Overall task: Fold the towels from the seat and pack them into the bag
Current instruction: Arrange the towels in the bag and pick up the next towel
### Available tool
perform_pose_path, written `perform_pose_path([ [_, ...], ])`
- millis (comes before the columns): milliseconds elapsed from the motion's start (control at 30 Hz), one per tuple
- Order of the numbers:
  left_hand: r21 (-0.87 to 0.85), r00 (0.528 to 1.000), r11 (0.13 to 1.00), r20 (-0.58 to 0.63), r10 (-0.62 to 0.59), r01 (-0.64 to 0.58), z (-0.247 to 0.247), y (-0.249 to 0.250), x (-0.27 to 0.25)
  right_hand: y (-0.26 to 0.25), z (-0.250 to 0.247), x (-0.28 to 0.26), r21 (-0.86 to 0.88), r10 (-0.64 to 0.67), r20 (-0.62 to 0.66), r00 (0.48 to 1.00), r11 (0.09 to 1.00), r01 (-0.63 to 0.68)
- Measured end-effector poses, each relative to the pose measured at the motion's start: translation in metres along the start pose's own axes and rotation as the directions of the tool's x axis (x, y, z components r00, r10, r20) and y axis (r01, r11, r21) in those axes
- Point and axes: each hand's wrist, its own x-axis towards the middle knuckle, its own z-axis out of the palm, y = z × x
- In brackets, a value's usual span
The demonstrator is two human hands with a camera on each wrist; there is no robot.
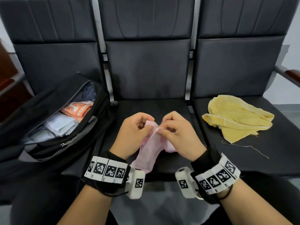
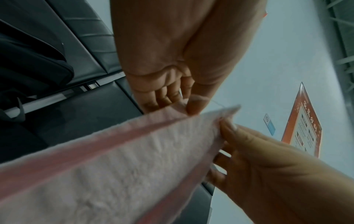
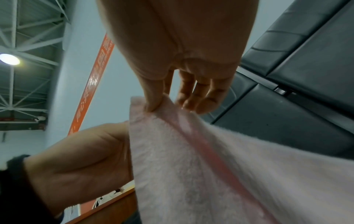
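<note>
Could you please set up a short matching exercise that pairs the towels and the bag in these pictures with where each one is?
Things:
1. pale pink terry towel
2. crumpled yellow cotton towel
3. folded orange patterned towel
4. open black fabric bag

Places:
A. inside the bag
B. on the left seat
C. pinched by both hands
D. on the right seat

Pairs: 1-C, 2-D, 3-A, 4-B

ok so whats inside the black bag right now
Folded towels lie inside the open black bag: an orange patterned towel, pale blue towels beside it, something dark blue behind. Anything underneath is covered.
</note>
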Motion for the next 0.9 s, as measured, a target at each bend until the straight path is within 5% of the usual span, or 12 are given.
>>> perform_pose_path([
  [567,0.166,0.987,0.984,0.154,0.043,-0.069,-0.012,0.008,-0.012,0.000,0.020,0.002,-0.140,0.058,-0.027,0.998,0.988,-0.061],
  [900,0.216,0.991,0.968,-0.021,0.135,-0.127,-0.013,0.000,-0.012,0.021,0.016,-0.012,-0.110,0.115,0.198,0.973,0.989,-0.094],
])
